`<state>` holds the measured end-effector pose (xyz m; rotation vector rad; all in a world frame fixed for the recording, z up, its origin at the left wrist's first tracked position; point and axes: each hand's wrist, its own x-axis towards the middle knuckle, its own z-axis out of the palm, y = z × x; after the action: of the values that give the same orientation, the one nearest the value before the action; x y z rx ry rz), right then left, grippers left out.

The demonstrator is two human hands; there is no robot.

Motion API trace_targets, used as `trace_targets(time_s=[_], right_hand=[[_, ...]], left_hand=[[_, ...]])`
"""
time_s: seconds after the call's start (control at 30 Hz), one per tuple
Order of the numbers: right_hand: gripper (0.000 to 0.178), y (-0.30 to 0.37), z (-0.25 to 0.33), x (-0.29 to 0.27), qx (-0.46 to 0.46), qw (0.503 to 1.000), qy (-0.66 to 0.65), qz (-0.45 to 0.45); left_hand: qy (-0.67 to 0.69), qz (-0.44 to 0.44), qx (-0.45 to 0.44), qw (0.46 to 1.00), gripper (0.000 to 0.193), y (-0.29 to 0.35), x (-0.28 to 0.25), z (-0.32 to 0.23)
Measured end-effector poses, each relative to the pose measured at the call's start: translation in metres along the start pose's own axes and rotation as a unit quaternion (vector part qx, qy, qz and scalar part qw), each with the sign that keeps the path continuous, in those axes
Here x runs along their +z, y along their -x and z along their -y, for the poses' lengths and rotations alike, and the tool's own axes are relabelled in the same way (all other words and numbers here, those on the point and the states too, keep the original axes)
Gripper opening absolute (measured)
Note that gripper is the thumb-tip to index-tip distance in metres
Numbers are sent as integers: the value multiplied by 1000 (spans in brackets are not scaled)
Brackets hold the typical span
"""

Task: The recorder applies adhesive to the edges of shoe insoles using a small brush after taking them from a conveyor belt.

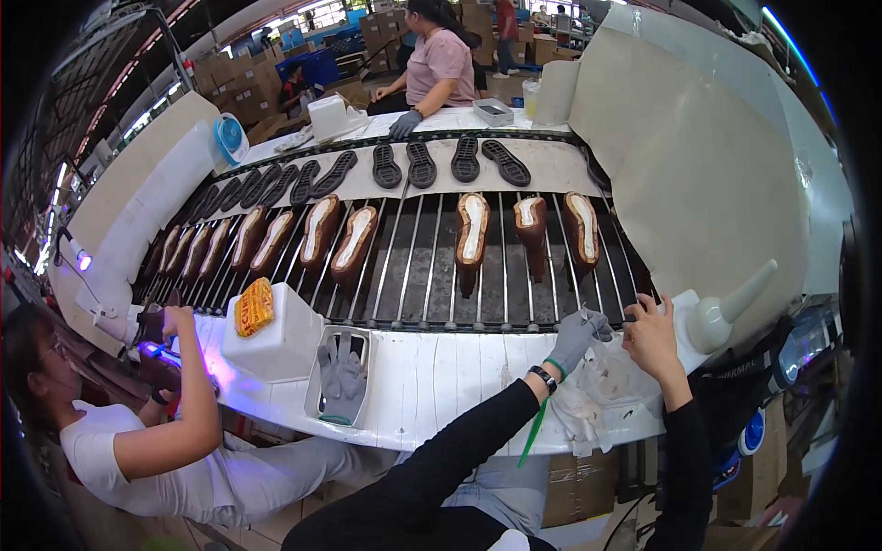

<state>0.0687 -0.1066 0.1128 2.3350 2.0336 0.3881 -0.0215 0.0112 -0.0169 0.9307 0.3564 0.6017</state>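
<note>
My left hand [579, 342], in a grey glove, is closed in a pinch at the conveyor's near edge. Something small and pale shows at its fingertips, too small to name. Just to its right, my bare right hand [650, 338] has its fingers bent together around something small and dark that I cannot make out. Beneath both hands lies a crumpled clear plastic bag [614, 378] on the white table ledge [459, 386]. A green strap [537, 430] hangs from my left wrist beside a dark wristwatch [544, 378].
Brown shoe uppers [472, 230] lie upside down on the roller conveyor [413, 275]; black soles [421, 165] line the strip behind. A white bottle [721, 317] stands right, a glove tray [340, 376] and white box [271, 335] left. Co-workers sit left [138, 441] and stand opposite [441, 64].
</note>
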Motion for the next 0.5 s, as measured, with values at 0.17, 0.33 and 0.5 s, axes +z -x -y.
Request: trace_targets(time_s=[0.17,0.33,0.5], right_hand=[[16,0,-1,17,-32,989,143,-38],[12,8,-4,6,-42,997,55,-45],[11,48,10,-13,-54,995,79,-31]], left_hand=[[15,-39,16,999,17,11,-2,-2],[10,-20,16,1000,19,21,-14,-7],[-57,-3,11,998,21,34,-37,-9]])
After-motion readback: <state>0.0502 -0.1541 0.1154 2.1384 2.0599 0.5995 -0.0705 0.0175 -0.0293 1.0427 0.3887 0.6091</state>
